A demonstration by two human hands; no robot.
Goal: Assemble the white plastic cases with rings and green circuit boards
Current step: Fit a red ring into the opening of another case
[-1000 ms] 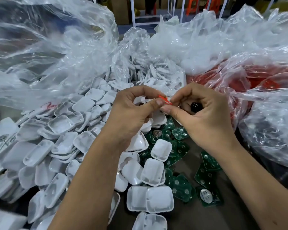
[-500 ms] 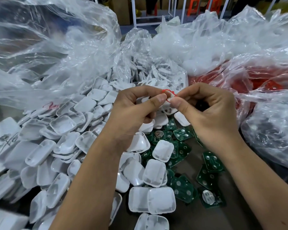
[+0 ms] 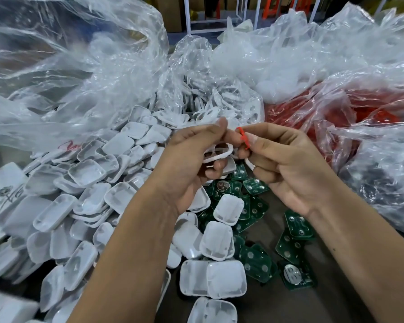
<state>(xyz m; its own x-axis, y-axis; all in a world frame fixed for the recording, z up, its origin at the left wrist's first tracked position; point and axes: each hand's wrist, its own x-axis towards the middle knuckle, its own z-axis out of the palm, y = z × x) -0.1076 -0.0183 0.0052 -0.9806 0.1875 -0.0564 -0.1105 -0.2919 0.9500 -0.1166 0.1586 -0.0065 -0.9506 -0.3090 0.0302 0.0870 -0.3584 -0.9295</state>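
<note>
**Both hands pinch small parts above a table strewn with white cases and green boards**

At the far left, a crumpled clear plastic bag (image 3: 63,73) billows over the back of a heap of shallow white plastic case halves with rounded corners (image 3: 84,194), which spreads across the left side of the dark table surface (image 3: 271,306). More of these shells lie loose toward the middle, two of them side by side near the bottom (image 3: 214,279).

In the centre, the left hand (image 3: 191,169) is raised above the pile, its fingers curled around a thin white plastic frame piece with cut-out openings (image 3: 218,152), thumb and fingertips gripping it. Behind the hands, a smaller clear bag holding white frame pieces (image 3: 210,106) stands open.

Just beside it, almost touching, the right hand (image 3: 287,169) pinches a small red plastic ring piece (image 3: 242,137) between thumb and forefinger; its lower fingers are curled inward, and a sliver of white plastic shows beneath them, too hidden to identify.

Below and between the hands, flat green circuit boards with round silver contacts (image 3: 254,186) are scattered on the table, some partly under the white shells, others (image 3: 297,226) lying apart nearer the right forearm.

At the right edge, a clear bag full of red parts (image 3: 336,117) sits against more crumpled plastic.
</note>
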